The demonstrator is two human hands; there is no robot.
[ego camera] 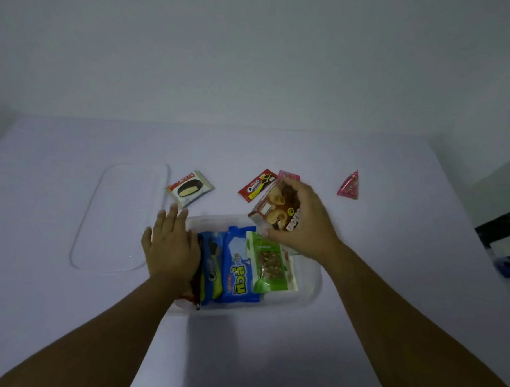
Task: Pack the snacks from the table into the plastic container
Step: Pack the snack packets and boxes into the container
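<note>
A clear plastic container [308,289] sits on the table in front of me. Inside it lie a dark blue cookie pack [212,267], a blue wafer pack [238,271] and a green nut bag [271,264]. My right hand [302,221] holds a brown cookie box [276,206] above the container's far right corner. My left hand [172,245] rests flat on the container's left edge, fingers spread. Beyond the container, a white cake pack [189,190], a red cookie pack [255,186], a pink packet [289,176] partly hidden by the box, and a pink triangular pouch [349,187] lie on the table.
The clear lid [118,216] lies flat on the table to the left of the container. Dark objects [503,242] sit off the table's right edge. A plain wall rises behind the table.
</note>
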